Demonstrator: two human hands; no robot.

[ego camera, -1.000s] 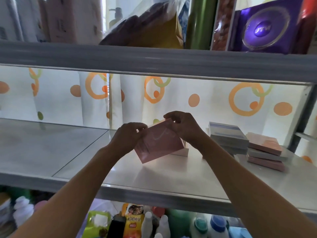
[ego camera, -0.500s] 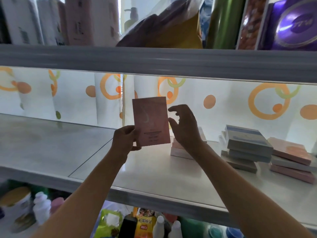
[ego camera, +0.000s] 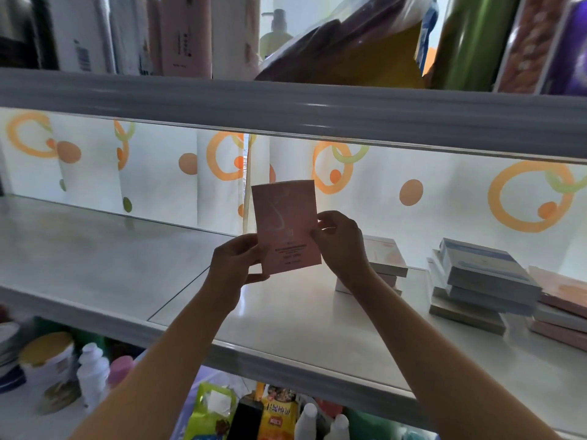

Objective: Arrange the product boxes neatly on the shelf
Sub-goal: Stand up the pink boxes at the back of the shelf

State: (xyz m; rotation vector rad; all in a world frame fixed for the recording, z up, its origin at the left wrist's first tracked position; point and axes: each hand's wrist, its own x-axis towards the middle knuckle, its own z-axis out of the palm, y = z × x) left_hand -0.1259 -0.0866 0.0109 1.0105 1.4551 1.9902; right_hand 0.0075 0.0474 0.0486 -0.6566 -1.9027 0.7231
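A flat pink product box (ego camera: 286, 223) stands upright in the air above the middle shelf (ego camera: 286, 315), its printed face toward me. My left hand (ego camera: 236, 262) pinches its lower left edge. My right hand (ego camera: 340, 239) holds its right edge with the fingertips. Behind my right wrist lies a short stack of pale boxes (ego camera: 386, 262). Further right sit a stack of blue-grey boxes (ego camera: 479, 277) and a stack of pink boxes (ego camera: 562, 300), all lying flat.
The left half of the shelf (ego camera: 79, 249) is bare. An upper shelf rail (ego camera: 286, 109) runs close overhead, loaded with bottles and bags. Below, bottles (ego camera: 92, 373) and snack packets (ego camera: 212, 411) fill the lower level. A circle-patterned curtain (ego camera: 444, 192) backs the shelf.
The pink box was lifted from a tilted position near the shelf to upright. My right hand, open beside it half a second ago, now grips its right edge. The view shifted left.
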